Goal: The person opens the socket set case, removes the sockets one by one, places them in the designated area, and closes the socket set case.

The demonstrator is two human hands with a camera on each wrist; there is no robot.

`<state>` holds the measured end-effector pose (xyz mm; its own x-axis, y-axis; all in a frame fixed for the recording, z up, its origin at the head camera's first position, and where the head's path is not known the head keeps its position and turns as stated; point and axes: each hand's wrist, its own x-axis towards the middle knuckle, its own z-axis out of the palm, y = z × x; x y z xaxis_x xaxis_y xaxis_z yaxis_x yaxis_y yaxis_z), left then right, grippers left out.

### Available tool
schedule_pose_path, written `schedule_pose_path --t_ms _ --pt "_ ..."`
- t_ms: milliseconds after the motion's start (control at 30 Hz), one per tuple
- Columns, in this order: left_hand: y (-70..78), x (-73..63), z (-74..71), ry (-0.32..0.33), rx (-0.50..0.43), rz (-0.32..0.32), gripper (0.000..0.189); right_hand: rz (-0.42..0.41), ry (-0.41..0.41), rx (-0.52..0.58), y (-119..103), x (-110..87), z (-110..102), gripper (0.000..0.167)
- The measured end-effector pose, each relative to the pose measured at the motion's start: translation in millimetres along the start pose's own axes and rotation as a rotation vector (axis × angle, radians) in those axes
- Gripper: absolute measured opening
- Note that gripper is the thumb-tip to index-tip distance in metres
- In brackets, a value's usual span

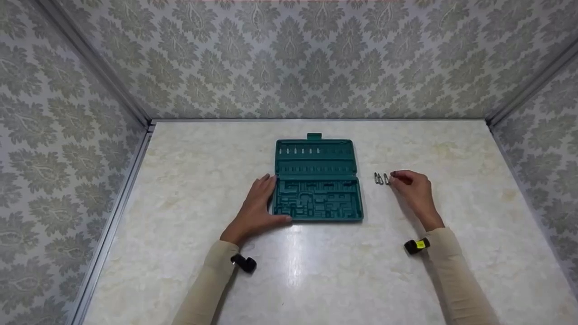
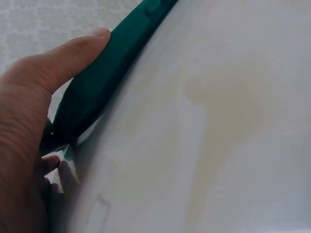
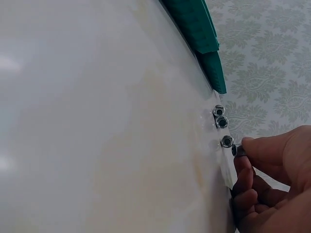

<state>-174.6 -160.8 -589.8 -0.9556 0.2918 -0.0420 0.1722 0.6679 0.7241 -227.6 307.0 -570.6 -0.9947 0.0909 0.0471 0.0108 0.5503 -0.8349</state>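
An opened green plastic tool case (image 1: 316, 178) lies flat on the table, its lid laid back away from me. My left hand (image 1: 256, 205) spreads around the near left corner. Its thumb (image 2: 87, 51) rests along the front edge and the fingers lie by the left side. To the right of the case, my right hand (image 1: 413, 185) pinches a small metal socket (image 3: 238, 150) between thumb and fingertips. Beside it stand three similar sockets (image 3: 227, 141) on the table, close together with hexagonal openings showing in the right wrist view.
Several small metal bits (image 1: 295, 151) sit in the left part of the lid's upper row. A latch tab (image 1: 314, 136) juts from the lid's far edge. The pale table (image 1: 216, 149) meets a patterned wall (image 1: 289, 58) behind and others at both sides.
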Motion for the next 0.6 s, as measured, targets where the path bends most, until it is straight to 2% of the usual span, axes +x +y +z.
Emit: schedule_pose_path --t_ms 333,600 --pt "0.6 -1.4 0.5 0.004 0.002 -0.01 0.133 0.019 0.0 -0.045 -1.0 -1.5 -5.7 0.027" --pt "-0.7 -1.4 2.1 0.008 0.0 -0.013 0.132 0.03 0.049 -0.043 -3.3 -2.7 1.4 0.023"
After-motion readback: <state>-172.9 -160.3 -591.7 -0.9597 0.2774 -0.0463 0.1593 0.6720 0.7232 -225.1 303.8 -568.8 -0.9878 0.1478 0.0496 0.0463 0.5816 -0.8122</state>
